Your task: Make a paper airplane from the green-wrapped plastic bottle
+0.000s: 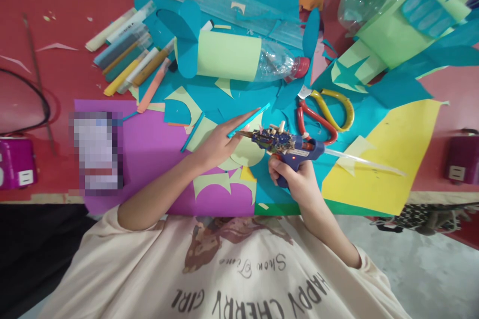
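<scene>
My left hand (pixel 217 145) is closed in a pinch on a thin teal paper strip (pixel 250 119), held edge-on above a pale green paper cut-out (pixel 245 152). My right hand (pixel 295 179) grips a blue hot glue gun (pixel 295 148) by the handle. The gun's nozzle points left and sits right at the lower end of the strip, beside my left fingertips. A clear glue stick (pixel 364 162) sticks out of the gun's back to the right. Behind them lies a plastic bottle (pixel 228 55) wrapped in light green paper, with teal paper fins and a red cap.
Scissors with red and yellow handles (pixel 325 114) lie just beyond the gun. Several markers (pixel 127 57) are fanned out at the back left. Purple (pixel 149 147), yellow (pixel 385 159) and teal paper sheets cover the red table. Purple socket blocks (pixel 17 162) (pixel 464 159) sit at both edges.
</scene>
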A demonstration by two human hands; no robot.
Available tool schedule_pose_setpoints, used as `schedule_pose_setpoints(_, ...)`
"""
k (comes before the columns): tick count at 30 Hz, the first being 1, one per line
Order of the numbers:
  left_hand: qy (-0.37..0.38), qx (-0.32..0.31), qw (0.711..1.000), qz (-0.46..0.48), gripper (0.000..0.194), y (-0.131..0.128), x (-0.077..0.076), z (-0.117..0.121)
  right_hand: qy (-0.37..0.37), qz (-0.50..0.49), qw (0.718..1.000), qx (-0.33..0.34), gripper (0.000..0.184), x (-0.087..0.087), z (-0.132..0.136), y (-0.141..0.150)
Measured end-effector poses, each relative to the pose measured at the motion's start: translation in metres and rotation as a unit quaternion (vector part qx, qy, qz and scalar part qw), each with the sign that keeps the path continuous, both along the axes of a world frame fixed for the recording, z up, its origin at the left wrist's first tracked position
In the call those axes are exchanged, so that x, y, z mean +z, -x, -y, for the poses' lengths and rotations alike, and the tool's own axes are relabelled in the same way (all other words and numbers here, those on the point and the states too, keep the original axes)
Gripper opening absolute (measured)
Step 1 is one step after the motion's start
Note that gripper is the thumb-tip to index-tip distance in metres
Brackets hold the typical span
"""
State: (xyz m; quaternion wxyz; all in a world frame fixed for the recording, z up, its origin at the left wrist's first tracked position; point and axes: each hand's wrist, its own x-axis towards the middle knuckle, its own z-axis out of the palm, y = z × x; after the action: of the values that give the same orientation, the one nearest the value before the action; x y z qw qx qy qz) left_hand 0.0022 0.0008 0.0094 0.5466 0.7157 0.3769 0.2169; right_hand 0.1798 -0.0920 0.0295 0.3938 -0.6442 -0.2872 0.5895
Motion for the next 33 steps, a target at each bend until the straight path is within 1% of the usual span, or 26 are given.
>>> schedule_pose_setpoints(7, -0.008, 0.002, 1.000, -0.002, 0.048, 0.0013, -0.0004, 0.0011, 0.009, 0.004, 1.000, -0.008, 0.024, -0.0005, -0.0001, -0.0027)
schedule_pose_setpoints(16, -0.006, 0.006, 1.000, 0.007, 0.062, 0.0007, 0.0015, 0.0011, 0.004, 0.003, 1.000, -0.017, 0.022, -0.0012, -0.0007, -0.0034)
schedule_pose_setpoints(26, -0.010, 0.006, 1.000, 0.005, 0.059, 0.0001, 0.0053, 0.0008, 0.002, 0.004, 0.999, -0.041, 0.022, 0.0039, -0.0054, -0.0039)
schedule_pose_setpoints(33, 0.002, 0.014, 1.000, -0.002, 0.057, -0.0007, 0.0074, 0.0018, -0.001, 0.006, 0.998, -0.063, 0.020, 0.0063, -0.0076, -0.0049)
